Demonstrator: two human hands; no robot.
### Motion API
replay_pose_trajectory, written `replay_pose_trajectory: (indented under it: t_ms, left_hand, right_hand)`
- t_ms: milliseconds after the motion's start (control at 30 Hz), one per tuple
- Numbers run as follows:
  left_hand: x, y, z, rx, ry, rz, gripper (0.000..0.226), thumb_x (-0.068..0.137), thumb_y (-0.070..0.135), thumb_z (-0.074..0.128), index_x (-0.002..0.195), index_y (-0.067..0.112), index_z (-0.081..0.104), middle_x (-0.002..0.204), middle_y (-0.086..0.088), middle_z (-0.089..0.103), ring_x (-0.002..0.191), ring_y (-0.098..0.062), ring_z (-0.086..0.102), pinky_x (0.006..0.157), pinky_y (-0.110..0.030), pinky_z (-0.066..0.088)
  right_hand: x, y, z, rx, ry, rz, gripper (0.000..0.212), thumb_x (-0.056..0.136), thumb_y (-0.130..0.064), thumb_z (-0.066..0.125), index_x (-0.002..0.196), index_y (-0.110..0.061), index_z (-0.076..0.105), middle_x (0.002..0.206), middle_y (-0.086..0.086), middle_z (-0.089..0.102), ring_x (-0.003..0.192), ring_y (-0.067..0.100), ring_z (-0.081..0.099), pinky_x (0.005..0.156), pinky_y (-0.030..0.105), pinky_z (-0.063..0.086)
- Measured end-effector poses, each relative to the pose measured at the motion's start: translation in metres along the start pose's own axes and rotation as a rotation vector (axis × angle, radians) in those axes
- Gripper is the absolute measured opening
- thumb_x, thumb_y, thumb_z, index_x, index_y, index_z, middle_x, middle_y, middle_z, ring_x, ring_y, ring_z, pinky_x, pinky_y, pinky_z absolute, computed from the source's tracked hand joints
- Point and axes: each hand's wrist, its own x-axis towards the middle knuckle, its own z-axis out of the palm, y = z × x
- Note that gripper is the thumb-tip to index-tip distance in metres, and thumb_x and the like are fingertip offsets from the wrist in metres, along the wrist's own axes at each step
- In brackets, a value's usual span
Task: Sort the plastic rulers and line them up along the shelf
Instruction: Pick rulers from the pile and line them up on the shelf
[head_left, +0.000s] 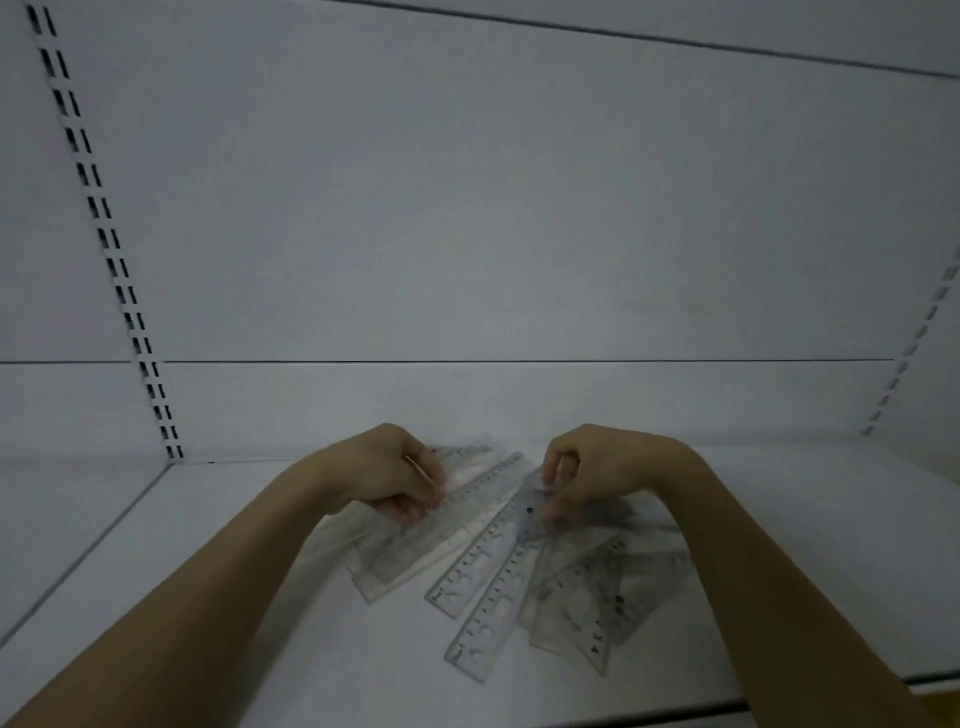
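We record a white shelf (182, 597) backed by a white panel (467, 208), with slotted uprights at the left (111, 254) and at the right (914, 343) of the bay. A dark seam runs across the panel just above the shelf surface.

Both forearms reach in from the lower corners and meet near the middle of the shelf, close to the back wall.

A loose fan of clear plastic rulers (519, 561) lies on the shelf beneath and in front of the hands, overlapping one another. We make out straight rulers (485, 613) pointing toward the front edge and what appear to be set squares (608, 597) to the right; the lighting is dim and the exact count cannot be told.

The left hand (384, 473) has its fingers curled, its grip pinching the far end of a straight ruler (483, 486) at the left of the fan.

The right hand (587, 473) has fingers and thumb closed on the far end of another straight ruler (530, 514) at the centre of the pile.
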Motion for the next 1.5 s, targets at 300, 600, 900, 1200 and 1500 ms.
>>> replay_pose_trajectory:
  t_ms: [300, 600, 900, 1200, 1500]
  left_hand:
    - [0.003, -0.009, -0.010, 0.025, 0.125, -0.002, 0.013, 0.092, 0.019, 0.063, 0.090, 0.009, 0.072, 0.073, -0.006, 0.071, 0.055, -0.015, 0.062, 0.052, -0.026, 0.049]
    - [0.002, -0.010, -0.016, 0.320, 0.308, 0.216, 0.013, 0.095, 0.026, 0.056, 0.094, 0.029, 0.068, 0.076, 0.005, 0.068, 0.054, -0.015, 0.066, 0.050, -0.015, 0.046]
    - [0.011, -0.026, -0.010, 0.560, 0.365, 0.319, 0.051, 0.075, 0.077, 0.047, 0.118, 0.051, 0.056, 0.079, 0.013, 0.055, 0.071, 0.009, 0.049, 0.062, -0.016, 0.034]
    - [0.001, -0.029, -0.006, 0.540, 0.507, 0.312, 0.040, 0.085, 0.049, 0.062, 0.124, 0.041, 0.056, 0.085, 0.016, 0.056, 0.073, 0.000, 0.051, 0.066, -0.016, 0.038]
    - [-0.088, -0.067, -0.058, 0.584, 0.537, 0.213, 0.029, 0.082, 0.052, 0.066, 0.108, 0.043, 0.057, 0.096, 0.020, 0.058, 0.083, 0.000, 0.055, 0.078, -0.026, 0.049]
  right_hand:
    - [0.012, 0.019, 0.013, 0.192, 0.099, -0.121, 0.037, 0.069, -0.047, 0.082, 0.096, -0.027, 0.066, 0.091, -0.007, 0.064, 0.074, 0.004, 0.057, 0.064, 0.016, 0.045]
    - [0.014, 0.023, 0.012, 0.568, 0.286, -0.268, 0.019, 0.093, -0.009, 0.059, 0.089, -0.018, 0.074, 0.074, 0.001, 0.070, 0.059, 0.015, 0.066, 0.051, 0.019, 0.049]
    - [0.035, 0.028, 0.019, 0.656, 0.415, -0.280, 0.040, 0.097, 0.007, 0.035, 0.109, -0.020, 0.062, 0.074, 0.001, 0.059, 0.061, 0.022, 0.050, 0.057, 0.030, 0.044]
    - [0.011, 0.011, 0.022, 0.614, 0.364, -0.263, 0.055, 0.080, -0.036, 0.077, 0.128, -0.032, 0.051, 0.098, -0.003, 0.056, 0.070, 0.001, 0.050, 0.066, 0.015, 0.042]
    - [0.002, -0.075, 0.030, 0.470, 0.351, -0.336, 0.047, 0.075, -0.041, 0.079, 0.116, -0.031, 0.058, 0.100, -0.011, 0.062, 0.073, -0.003, 0.053, 0.064, 0.016, 0.038]
